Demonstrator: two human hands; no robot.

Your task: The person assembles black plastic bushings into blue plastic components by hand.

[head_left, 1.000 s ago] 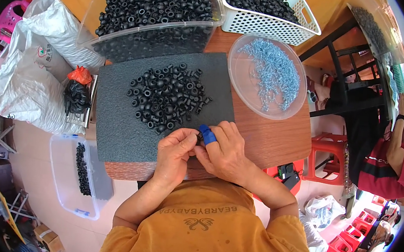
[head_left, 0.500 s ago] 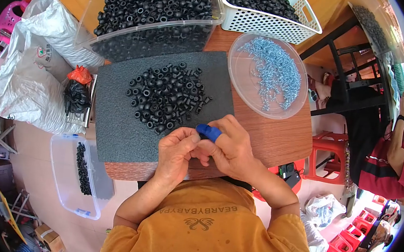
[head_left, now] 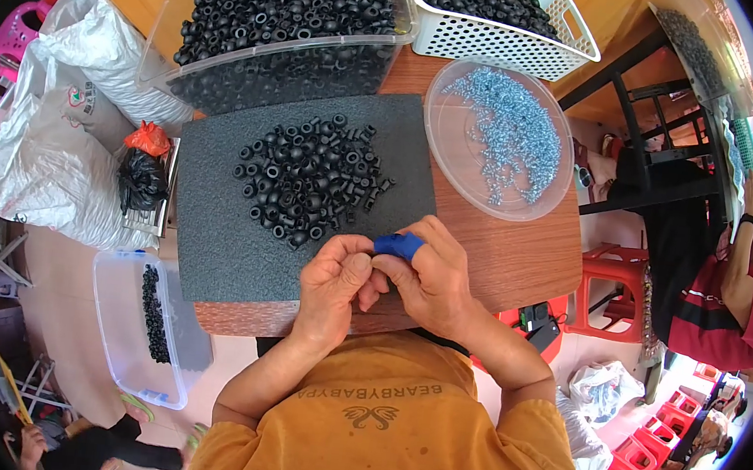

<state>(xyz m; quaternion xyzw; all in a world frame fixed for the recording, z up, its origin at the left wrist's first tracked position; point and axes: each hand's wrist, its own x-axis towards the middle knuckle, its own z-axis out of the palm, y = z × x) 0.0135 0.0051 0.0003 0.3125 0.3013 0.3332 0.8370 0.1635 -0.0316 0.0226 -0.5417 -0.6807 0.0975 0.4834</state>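
Note:
My left hand [head_left: 332, 285] and my right hand [head_left: 438, 274] meet fingertip to fingertip over the near edge of the table. A blue wrap [head_left: 398, 246] covers my right index finger. Both hands are closed in a pinch; whatever lies between the fingertips is too small or hidden to make out. Just beyond them, a heap of small black hollow rubber-like parts [head_left: 309, 177] rests on a dark grey mat [head_left: 208, 263]. To the right, many tiny light-blue shiny pieces [head_left: 520, 131] lie in a round clear shallow tray [head_left: 457, 165].
At the back stand a clear bin [head_left: 277, 50] and a white perforated basket [head_left: 506, 51], both filled with black parts. White sacks [head_left: 54, 155] stand left. A clear box [head_left: 119, 373] is on the floor. A co-worker [head_left: 727, 309] sits right, near a red stool [head_left: 608, 301]; another person [head_left: 97, 449] is lower left.
My hands stay together, with small shifts of the fingers; the blue-wrapped finger now lies more level across the fingertips. Another person has come into view at the lower left.

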